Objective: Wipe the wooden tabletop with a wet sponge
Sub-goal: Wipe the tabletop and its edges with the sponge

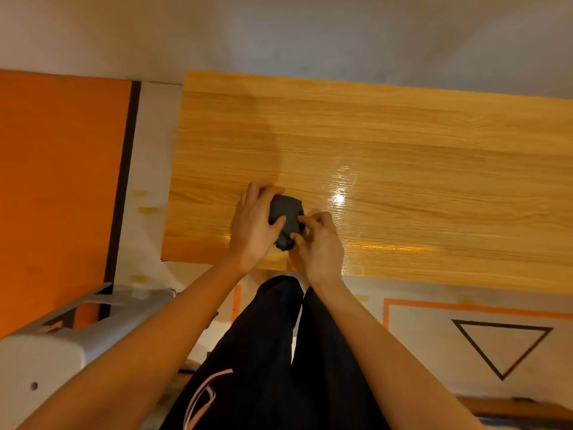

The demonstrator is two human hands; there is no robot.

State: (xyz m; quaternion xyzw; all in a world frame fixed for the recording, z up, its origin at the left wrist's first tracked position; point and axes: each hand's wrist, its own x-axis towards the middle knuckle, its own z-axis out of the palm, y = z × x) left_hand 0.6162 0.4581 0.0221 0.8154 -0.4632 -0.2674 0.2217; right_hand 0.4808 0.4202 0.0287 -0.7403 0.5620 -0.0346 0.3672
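Floor: pale, with an orange panel (62, 181) on the left and a black triangle outline (500, 346) marked on the right, below the bench.
Bench: a wooden top (403, 144) with grain running left to right; a glossy sheen right of the hands suggests, as a judgement, that this part is already damp, while the far left strip looks duller.
White fixture: a moulded white object (46, 346) at lower left, well apart from the work.
Person: stands at the bench's near edge, dark trousers (273, 352) below, both bare forearms reaching forward.
Left hand: the left hand (252, 225) wraps the sponge from the left, fingers curled over its far side and thumb across its top, so the grip is closed on it.
Right hand: the right hand (319, 240) pinches the sponge's near right corner with fingertips, also gripping it.
Sponge: a dark grey sponge (286, 220), bunched between the two hands, near the bench's front left; whether it touches the wood cannot be told.
Key relation: the sponge lies directly between the hands, its longer side running away from the person; the unwiped stretch seems to lie leftward, on the left hand's side.
Next step, as judged: settle the sponge into one hand and press it flat to stroke along the grain.
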